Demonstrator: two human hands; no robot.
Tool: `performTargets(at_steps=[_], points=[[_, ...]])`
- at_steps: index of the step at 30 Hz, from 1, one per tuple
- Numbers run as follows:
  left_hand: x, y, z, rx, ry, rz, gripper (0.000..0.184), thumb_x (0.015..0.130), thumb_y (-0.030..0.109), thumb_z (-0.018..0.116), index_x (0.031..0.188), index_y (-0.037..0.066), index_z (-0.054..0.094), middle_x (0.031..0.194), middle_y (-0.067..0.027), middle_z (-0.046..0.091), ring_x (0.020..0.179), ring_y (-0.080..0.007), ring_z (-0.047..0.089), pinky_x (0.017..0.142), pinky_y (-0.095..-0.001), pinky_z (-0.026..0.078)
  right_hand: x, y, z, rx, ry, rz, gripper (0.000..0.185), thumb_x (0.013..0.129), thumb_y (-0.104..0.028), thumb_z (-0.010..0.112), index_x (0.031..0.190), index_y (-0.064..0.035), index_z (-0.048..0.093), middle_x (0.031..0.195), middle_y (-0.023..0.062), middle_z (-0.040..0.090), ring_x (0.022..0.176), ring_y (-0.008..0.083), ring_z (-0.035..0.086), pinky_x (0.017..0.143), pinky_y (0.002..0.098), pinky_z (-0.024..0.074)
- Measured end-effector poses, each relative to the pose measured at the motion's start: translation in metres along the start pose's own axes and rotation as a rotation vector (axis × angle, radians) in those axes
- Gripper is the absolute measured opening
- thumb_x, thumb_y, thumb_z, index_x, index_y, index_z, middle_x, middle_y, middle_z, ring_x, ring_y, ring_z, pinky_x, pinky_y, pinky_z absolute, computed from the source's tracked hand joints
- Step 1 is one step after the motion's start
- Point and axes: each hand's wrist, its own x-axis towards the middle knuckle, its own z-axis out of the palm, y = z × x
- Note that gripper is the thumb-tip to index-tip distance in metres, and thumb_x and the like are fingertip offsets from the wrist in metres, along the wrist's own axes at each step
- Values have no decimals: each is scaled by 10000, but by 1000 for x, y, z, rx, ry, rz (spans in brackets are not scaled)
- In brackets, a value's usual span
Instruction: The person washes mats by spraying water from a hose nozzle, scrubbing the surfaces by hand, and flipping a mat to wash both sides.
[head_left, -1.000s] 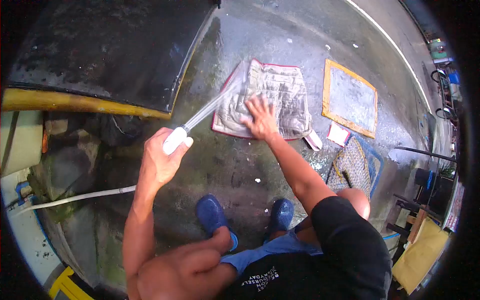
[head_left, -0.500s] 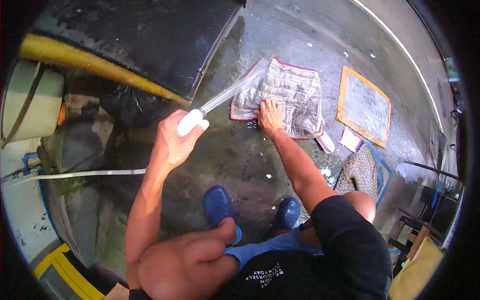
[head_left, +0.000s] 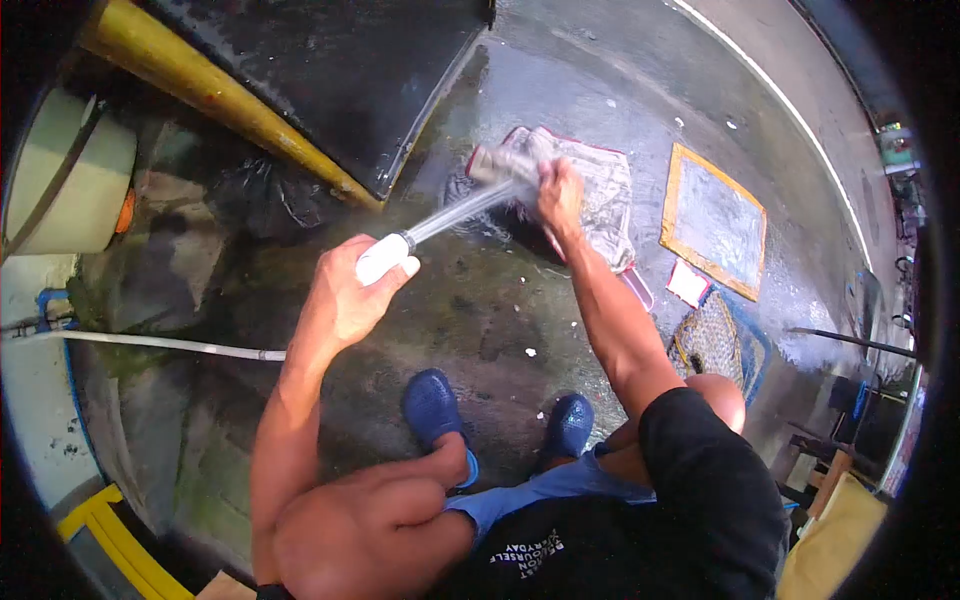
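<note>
On wet concrete [head_left: 480, 330], right fingers [head_left: 563, 190] now hold the mat [head_left: 606, 190] partly lifted, left fingers [head_left: 338, 258] the nozzle [head_left: 376, 262].

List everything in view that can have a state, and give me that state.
Left hand: closed around the nozzle
White nozzle: on, spraying water
Right hand: gripping the quilted mat
Quilted mat: left part lifted and folded, blurred
Orange-edged mat: spread flat
Small red-edged piece: lying flat
Blue clogs: worn
Floor: wet
</note>
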Motion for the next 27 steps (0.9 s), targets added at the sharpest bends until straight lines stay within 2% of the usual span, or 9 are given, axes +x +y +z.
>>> performTargets(at_steps=[4,8,10,14,15,16,23,25,27], points=[[9,6,-12,-56,12,11,329,912,333,791,935,27,674,701,19,583,556,-75,536,519,-272,443,41,-44,-30,60,27,-91,320,1020,-270,551,945,32,627,920,300,662,924,493,636,818,540,486],[10,37,-22,-74,72,43,314,903,281,799,903,-5,668,714,-22,583,643,-109,543,593,-309,453,16,-68,-6,84,-128,-233,183,909,-139,572,959,27,631,930,305,658,944,490,636,818,537,498],[7,56,-27,-70,70,-17,301,901,247,800,893,-23,668,733,-45,588,692,-124,545,636,-326,461,-15,-76,26,93,-415,-211,174,823,-52,577,970,26,628,956,302,653,936,492,632,822,549,501],[3,76,-27,-51,20,-98,261,921,206,778,924,-29,663,772,-49,583,721,-114,525,666,-304,449,-113,-97,95,253,-490,-377,273,715,27,692,974,-20,620,1007,229,649,1024,440,624,907,514,503],[4,71,-20,-43,25,-49,259,921,203,777,928,-28,663,773,-49,584,722,-115,521,669,-300,446,-134,-113,100,268,-409,-520,267,644,12,695,907,1,645,881,226,656,889,434,651,860,511,526],[7,65,-14,-38,35,6,256,921,201,777,931,-27,662,774,-50,585,723,-115,517,672,-297,443,-159,-127,122,321,-280,-598,230,652,-53,731,868,-7,669,879,212,660,882,421,654,853,492,533],[16,50,0,32,24,25,288,944,288,769,865,53,621,674,43,539,537,-55,484,500,-246,387,-222,-248,162,1006,-554,-351,219,886,-231,644,947,-27,694,1067,230,717,1047,402,679,891,502,539],[15,51,-3,4,18,-37,293,943,303,770,885,55,627,670,45,537,524,-55,481,492,-246,396,-194,-222,152,987,-602,-431,287,911,-281,644,1001,-21,726,1053,232,732,1037,413,690,909,501,542],[15,57,0,-4,-14,-33,296,941,315,772,919,53,635,675,45,538,532,-53,487,491,-244,406,-133,-175,140,203,-1145,-414,403,919,-381,671,1040,-7,756,1030,227,745,1014,405,706,912,495,551]])
